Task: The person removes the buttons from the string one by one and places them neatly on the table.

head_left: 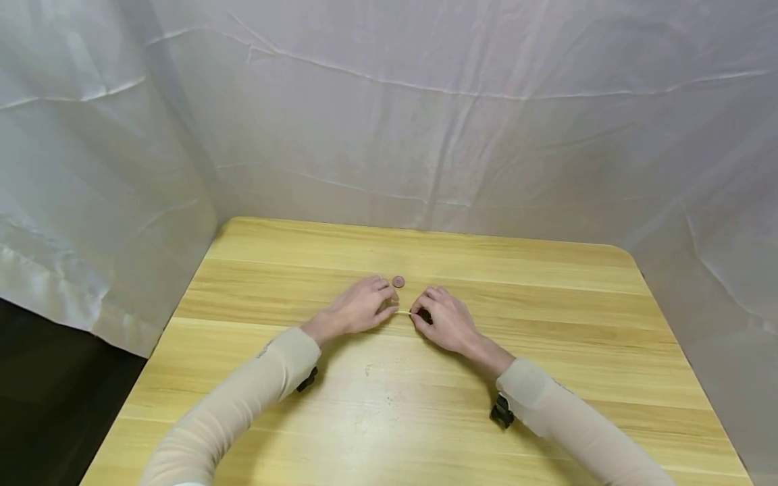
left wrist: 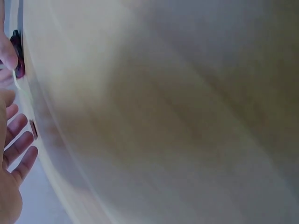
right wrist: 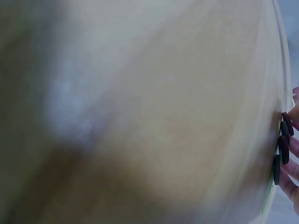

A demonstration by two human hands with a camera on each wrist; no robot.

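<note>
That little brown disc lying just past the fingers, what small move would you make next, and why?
Probably reach the left hand forward to pick up the brown disc. It lies loose on the wooden table, just beyond that hand's fingertips. Both hands pinch a pale thread stretched between them, and the right hand already holds several dark discs side by side, so this one seems next.

Two hands, the left hand (head_left: 360, 307) and the right hand (head_left: 446, 319), meet over one wooden surface (head_left: 547, 378). One thin pale cord (head_left: 404, 312) runs between them. One button (head_left: 398, 281) lies loose; four dark buttons (right wrist: 281, 151) (seen edge-on) sit by the right fingers.
</note>
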